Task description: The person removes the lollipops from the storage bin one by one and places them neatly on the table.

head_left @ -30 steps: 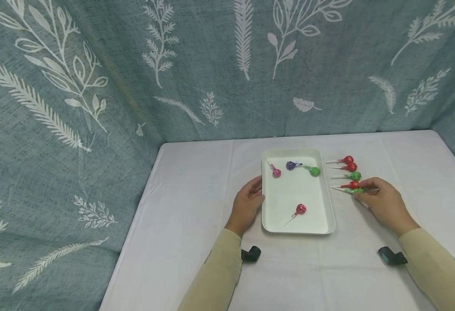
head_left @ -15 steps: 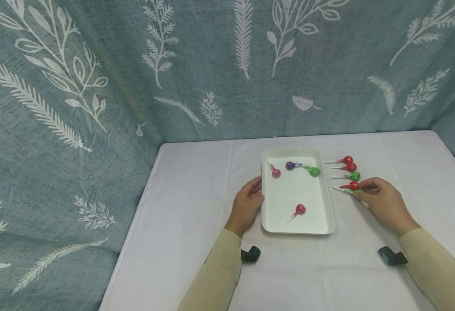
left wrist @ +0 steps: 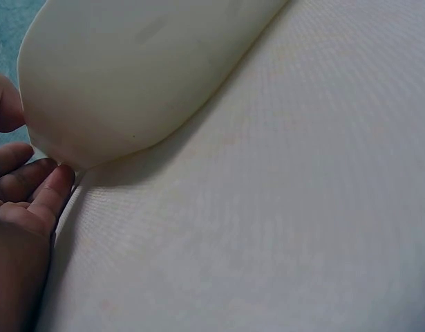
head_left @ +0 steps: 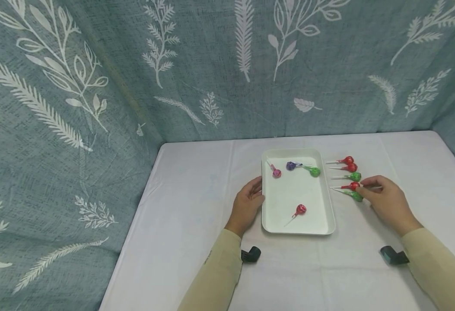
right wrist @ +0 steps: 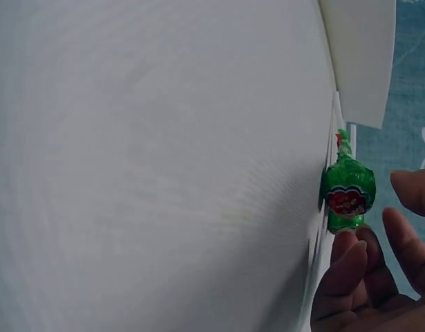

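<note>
**Left hand (head_left: 244, 208) grips the tray (head_left: 293, 190); right hand (head_left: 384, 201) is loose and holds nothing**

Head view: The white tray lies flat on a white-covered table (head_left: 173, 242). The left hand holds it at the left rim. Within the tray, towards the far end, lie a pink lollipop (head_left: 276, 173), a purple lollipop (head_left: 291, 166) and a leafy-green lollipop (head_left: 315, 172); a pink-red lollipop (head_left: 300, 210) lies apart in the near part, its stick towards the near left. Five more form a column on the table just right of the tray, sticks towards it. From far to near: a far red lollipop (head_left: 349, 160), a second red lollipop (head_left: 351, 167), an upper green lollipop (head_left: 354, 176), a near red lollipop (head_left: 354, 185) and a lower green lollipop (head_left: 356, 197), the last lying aslant. The right hand's fingertips are at the heads of the nearest two. A teal curtain (head_left: 211, 65) with white leaves hangs behind.

Left wrist view: The fingers are bent against the tray's outer side, one digit higher up near the rim.

Right wrist view: A green wrapper (right wrist: 350, 187) with a red label is just beside the bent fingers. The digits are spread apart; whether any touches the wrapper cannot be established.
</note>
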Available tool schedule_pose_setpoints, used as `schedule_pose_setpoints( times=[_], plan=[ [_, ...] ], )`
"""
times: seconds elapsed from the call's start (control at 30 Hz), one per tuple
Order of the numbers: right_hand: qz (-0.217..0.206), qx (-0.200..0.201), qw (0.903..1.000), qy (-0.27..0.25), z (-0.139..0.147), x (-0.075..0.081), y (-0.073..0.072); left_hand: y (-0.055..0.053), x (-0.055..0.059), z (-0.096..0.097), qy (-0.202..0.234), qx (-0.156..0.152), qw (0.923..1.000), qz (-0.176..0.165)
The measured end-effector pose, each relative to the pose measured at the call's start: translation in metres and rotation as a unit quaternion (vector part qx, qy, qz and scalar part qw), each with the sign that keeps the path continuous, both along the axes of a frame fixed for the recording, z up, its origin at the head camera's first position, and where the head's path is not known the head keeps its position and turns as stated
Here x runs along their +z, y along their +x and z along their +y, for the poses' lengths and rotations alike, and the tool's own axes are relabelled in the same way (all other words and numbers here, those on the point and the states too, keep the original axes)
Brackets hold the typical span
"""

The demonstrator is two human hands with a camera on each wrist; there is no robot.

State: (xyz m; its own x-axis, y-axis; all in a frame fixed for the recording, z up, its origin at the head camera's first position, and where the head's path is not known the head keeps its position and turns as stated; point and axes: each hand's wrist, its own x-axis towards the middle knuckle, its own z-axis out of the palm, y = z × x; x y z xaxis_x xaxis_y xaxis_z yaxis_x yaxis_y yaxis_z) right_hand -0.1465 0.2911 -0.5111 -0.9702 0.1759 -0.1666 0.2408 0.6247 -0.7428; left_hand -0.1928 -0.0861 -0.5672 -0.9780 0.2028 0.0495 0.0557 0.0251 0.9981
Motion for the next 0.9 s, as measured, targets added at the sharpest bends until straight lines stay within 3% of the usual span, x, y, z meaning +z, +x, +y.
schedule_pose_setpoints(
  times=[0.5, 0.9],
  plan=[
    [0.025, -0.002, 0.9995, -0.019, -0.004, 0.013, -0.006, -0.001, -0.001, 0.0, 0.006, -0.003, 1.0, -0.002],
    [0.073, 0.005, 0.9966, -0.038, -0.022, 0.022, -0.014, 0.0, 0.001, 0.001, 0.003, 0.001, 1.0, -0.001]
  ],
)
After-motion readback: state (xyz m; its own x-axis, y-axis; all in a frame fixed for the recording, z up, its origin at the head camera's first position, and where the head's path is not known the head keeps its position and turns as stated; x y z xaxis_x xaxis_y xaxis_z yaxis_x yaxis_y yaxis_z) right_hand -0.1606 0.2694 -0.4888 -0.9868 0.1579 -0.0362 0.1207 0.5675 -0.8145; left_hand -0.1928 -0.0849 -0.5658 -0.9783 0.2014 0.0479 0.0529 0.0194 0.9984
